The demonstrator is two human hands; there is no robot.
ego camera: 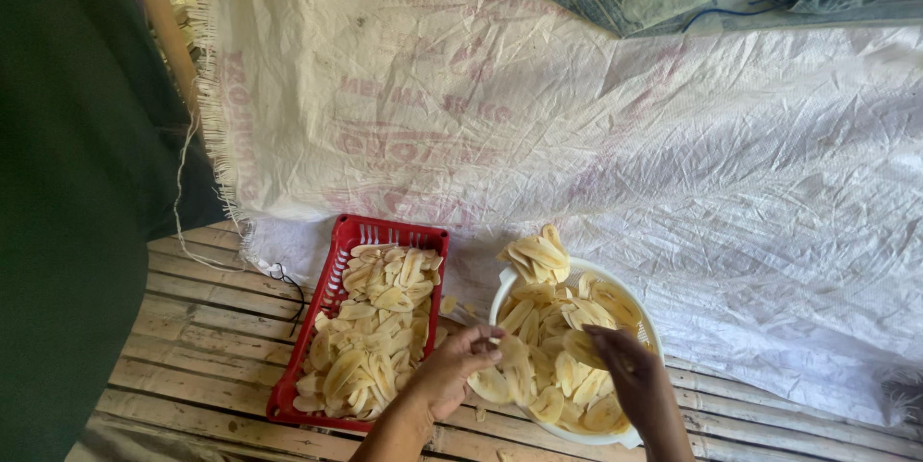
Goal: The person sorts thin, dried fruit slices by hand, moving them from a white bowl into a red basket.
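Observation:
A white round bowl (504, 287) holds a heap of pale yellow banana slices (562, 313). My left hand (452, 371) rests at the bowl's left rim with its fingers curled on slices there. My right hand (630, 375) reaches in from the lower right, fingertips pinching a slice near the bowl's middle. Left of the bowl, a red slotted plastic basket (332, 274) lies on the slats, filled with the same long slices (375, 327). A few slices stick up over the bowl's far rim.
Everything sits on a bamboo slat platform (202, 318). A white woven sack sheet (596, 135) hangs behind and drapes over the platform's back. A dark green cloth (67, 202) fills the left side. A frayed string (183, 193) dangles at the sheet's edge.

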